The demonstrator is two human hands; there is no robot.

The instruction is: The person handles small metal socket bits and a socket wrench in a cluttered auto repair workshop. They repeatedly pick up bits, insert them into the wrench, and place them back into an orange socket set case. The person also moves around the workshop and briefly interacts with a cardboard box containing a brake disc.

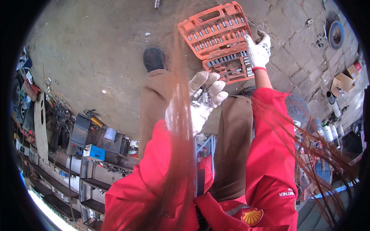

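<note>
My left hand (187,115), in a white work glove, is palm up with its fingers curled around several small silver sockets (206,97). Strands of hair hang across part of that glove. Ahead lies an orange socket set case (205,54), unfolded on the ground, with rows of sockets and bits in its slots. At the case's right edge, my gloved right hand (259,52) has its fingers apart, one reaching over the rim. Nothing shows in it. A row of larger sockets (248,66) sits in the case beside its wrist.
My dark shoe (154,59) rests on the ground left of the case. A wheel (336,35) and an open cardboard box (343,82) lie far right. On the left are metal shelves (94,183), a blue box (94,153) and cluttered parts. A loose metal piece (157,3) lies at the top.
</note>
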